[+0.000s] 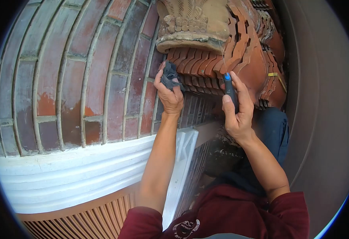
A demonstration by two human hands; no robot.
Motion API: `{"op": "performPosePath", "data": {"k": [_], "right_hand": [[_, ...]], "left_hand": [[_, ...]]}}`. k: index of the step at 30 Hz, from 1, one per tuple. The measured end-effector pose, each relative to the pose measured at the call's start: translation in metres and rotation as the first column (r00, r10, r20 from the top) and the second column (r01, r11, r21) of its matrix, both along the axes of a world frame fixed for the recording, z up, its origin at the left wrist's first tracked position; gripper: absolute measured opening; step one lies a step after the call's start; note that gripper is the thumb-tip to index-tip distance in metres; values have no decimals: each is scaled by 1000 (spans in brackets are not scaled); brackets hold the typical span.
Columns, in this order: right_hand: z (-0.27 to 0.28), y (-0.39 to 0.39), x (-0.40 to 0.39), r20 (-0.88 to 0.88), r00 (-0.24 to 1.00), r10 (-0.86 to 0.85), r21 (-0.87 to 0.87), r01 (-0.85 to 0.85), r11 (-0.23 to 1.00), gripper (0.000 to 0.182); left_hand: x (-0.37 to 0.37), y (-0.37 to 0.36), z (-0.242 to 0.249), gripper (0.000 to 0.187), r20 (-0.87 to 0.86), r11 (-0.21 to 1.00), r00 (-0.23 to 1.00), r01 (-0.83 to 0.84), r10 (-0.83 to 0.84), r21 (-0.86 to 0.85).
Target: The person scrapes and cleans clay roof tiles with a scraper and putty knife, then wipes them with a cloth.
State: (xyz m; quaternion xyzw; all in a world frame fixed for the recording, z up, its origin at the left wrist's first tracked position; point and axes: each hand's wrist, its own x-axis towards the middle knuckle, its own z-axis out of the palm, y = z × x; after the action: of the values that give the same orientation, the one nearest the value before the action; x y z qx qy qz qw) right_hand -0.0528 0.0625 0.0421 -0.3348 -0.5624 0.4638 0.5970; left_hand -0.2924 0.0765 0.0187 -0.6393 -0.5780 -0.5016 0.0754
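Observation:
My left hand (pixel 169 95) is closed round a crumpled dark grey cloth (pixel 170 75), held close against the brick wall (pixel 114 71) beside the stacked clay tiles. In my right hand (pixel 240 109) is a screwdriver (pixel 230 91) with a black handle and a blue collar, my thumb and fingers wrapped along the handle. Its thin shaft points up and overlaps the lower edge of a carved stone ornament (pixel 194 24) in this view. Below the ornament, stacked orange roof tiles (pixel 244 63) run down between and behind my hands.
A white moulded ledge (pixel 78 171) crosses the wall at lower left, above brown slats (pixel 82 219). At right stands a smooth grey-brown surface (pixel 322 99). My blue-trousered leg (pixel 272 131) is beside the tiles, near a small yellow piece (pixel 273 74).

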Motion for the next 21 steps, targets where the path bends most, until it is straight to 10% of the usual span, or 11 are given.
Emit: {"op": "performPosePath", "data": {"k": [6, 11, 21], "right_hand": [[-63, -6, 23, 1, 991, -133, -130, 132, 983, 48], [-54, -2, 31, 2, 985, -175, -23, 175, 984, 48], [-50, 14, 53, 52, 969, -243, 87, 238, 967, 47]], "left_hand": [[-20, 16, 101, 45, -517, 947, 793, -280, 322, 161], [-33, 87, 168, 29, -948, 911, 187, -375, 256, 172], [-32, 63, 155, 18, -975, 871, 33, -456, 221, 182]]}}
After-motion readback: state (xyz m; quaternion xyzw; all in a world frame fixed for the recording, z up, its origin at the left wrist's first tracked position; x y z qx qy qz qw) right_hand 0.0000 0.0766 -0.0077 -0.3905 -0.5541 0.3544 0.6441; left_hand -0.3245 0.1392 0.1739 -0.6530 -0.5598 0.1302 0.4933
